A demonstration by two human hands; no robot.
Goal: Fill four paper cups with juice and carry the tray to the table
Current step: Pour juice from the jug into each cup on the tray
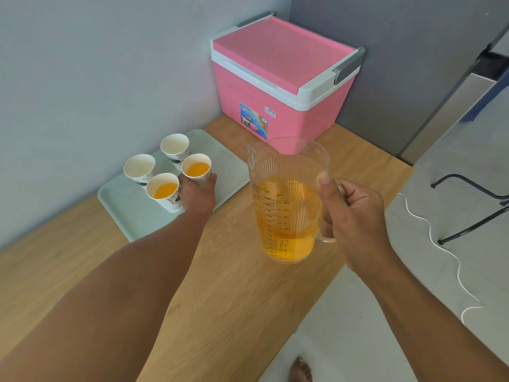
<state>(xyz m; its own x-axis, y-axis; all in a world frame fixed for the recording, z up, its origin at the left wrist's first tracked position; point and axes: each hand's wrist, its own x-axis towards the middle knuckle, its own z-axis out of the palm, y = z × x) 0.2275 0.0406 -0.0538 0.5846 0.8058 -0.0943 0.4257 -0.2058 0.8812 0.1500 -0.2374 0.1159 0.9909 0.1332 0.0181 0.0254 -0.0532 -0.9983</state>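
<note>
The wooden worktop [225,285] runs under both my arms, and at its far corner against the wall sits a pink cooler box [278,86] with its lid shut. To its left lies the pale tray [225,172], flat on the worktop and near the wall. My right hand [355,216] is clamped round the handle of the clear jug [286,205], thumb pressed on top, holding it upright in the air above the worktop, to the right of the tray. It is roughly half full of juice, so I judge it weighty and inclined to slosh; the ribbed plastic looks stiff, and the handle is the only sound place to hold it.

Four paper cups stand close together on the tray. The near left cup [164,190] and the right cup [196,169] hold juice; the far cup [175,147] and the left cup [139,168] look empty. My left hand [198,193] is curled against the lower wall of the right cup, fingers closed round it as far as I can see.

These cups are light and thin-walled, easy to crush or tip, so I would steady one low down and gently. Two are left to fill, I reckon. The loaded tray will want a level grip at both ends.
</note>
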